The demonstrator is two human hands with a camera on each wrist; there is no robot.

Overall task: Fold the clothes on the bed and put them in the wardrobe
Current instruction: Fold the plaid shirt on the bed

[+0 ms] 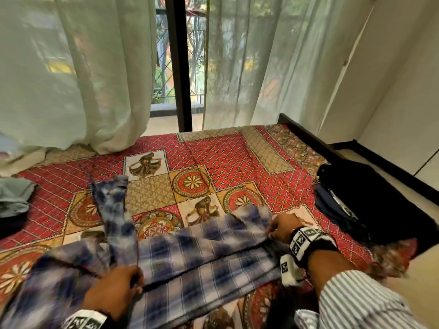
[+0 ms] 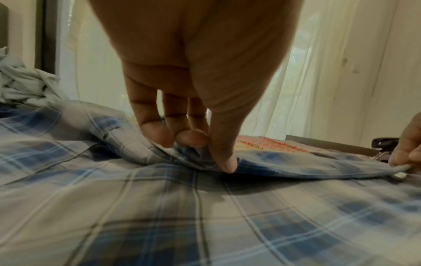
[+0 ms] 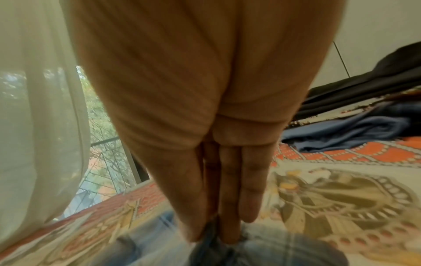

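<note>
Plaid shirt [image 1: 190, 264] on bed [image 1: 237, 157]; both hands pinch folded edge.

The shirt [image 1: 190, 257] lies across the near part of the bed [image 1: 225, 162], between both hands. A crumpled cloth [image 1: 14, 195] lies at the left edge, folded clothes [image 1: 356, 205] at the right. Curtains [image 1: 83, 67] hang behind the bed.

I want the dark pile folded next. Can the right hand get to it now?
Probably not yet: the right hand is pinching the plaid shirt. The dark pile lies nearby on its side, nothing between them.
</note>
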